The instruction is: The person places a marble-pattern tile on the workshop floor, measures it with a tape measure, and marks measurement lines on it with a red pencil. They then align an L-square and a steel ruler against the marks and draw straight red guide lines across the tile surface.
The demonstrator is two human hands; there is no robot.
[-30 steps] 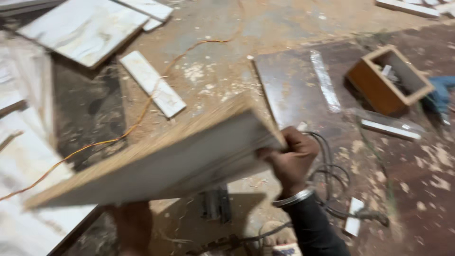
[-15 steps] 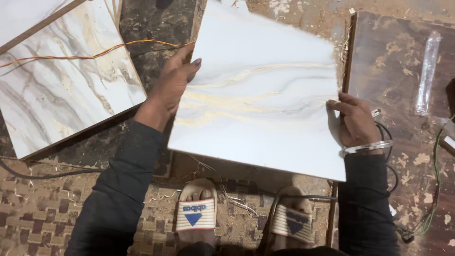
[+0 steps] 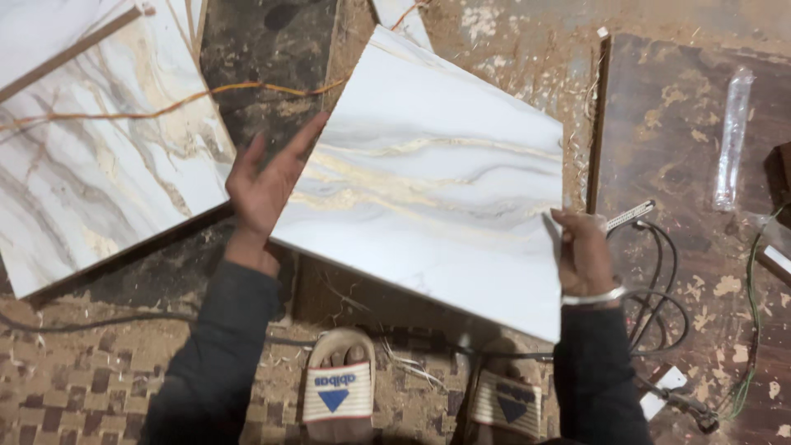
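I hold a white marble-patterned tile (image 3: 437, 177) with grey and gold veins, face up above the floor. My right hand (image 3: 583, 251) grips its right edge, thumb on top, with a metal bangle at the wrist. My left hand (image 3: 265, 185) is spread flat against the tile's left edge, palm turned toward it, fingers extended. Below the tile I see my feet in striped sandals (image 3: 338, 395).
A second, similar marble tile (image 3: 99, 173) lies on the floor at left, crossed by an orange cord (image 3: 189, 99). A dark wooden board (image 3: 692, 165) lies at right with a clear plastic tube (image 3: 729, 140). Black cables (image 3: 659, 288) coil by my right wrist. Sawdust covers the floor.
The tile went from held on edge and tilted to lying flat, face up, between my hands. My left hand came off the tile's top onto its left edge.
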